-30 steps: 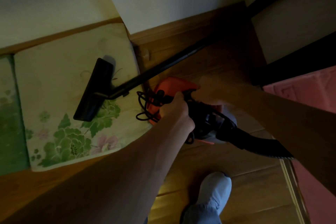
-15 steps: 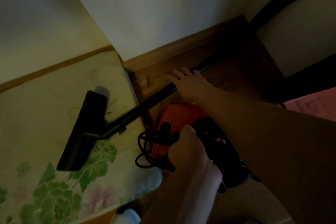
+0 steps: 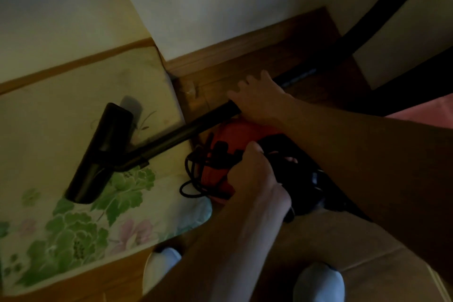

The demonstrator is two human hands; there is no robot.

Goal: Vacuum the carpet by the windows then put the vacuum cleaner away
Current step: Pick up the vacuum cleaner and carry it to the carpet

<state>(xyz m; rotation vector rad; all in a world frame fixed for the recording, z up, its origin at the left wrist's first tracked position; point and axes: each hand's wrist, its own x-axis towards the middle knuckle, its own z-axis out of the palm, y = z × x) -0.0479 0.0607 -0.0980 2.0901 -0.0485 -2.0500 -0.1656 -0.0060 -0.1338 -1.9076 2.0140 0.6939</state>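
Note:
The vacuum cleaner's orange body [image 3: 235, 133] stands on the wooden floor beside the floral carpet [image 3: 73, 235]. My left hand [image 3: 255, 174] is closed around its black top handle. Black cord [image 3: 193, 176] hangs in loops off the body's left side. The black tube [image 3: 176, 138] runs diagonally from the body's far side down to the flat floor head [image 3: 100, 152], which rests on the carpet. My right hand [image 3: 261, 100] lies on top of the tube's upper part with its fingers spread. Whether the thumb wraps under the tube is hidden.
A white wall corner with a wooden baseboard [image 3: 232, 52] stands just behind the vacuum. A dark frame [image 3: 382, 7] slants at the upper right, above a pink mat [image 3: 426, 110]. My two feet in pale slippers [image 3: 318, 282] are at the bottom edge.
My right hand left the vacuum body and reached forward onto the tube. My left hand kept its hold on the handle. The view moved closer to the wall corner.

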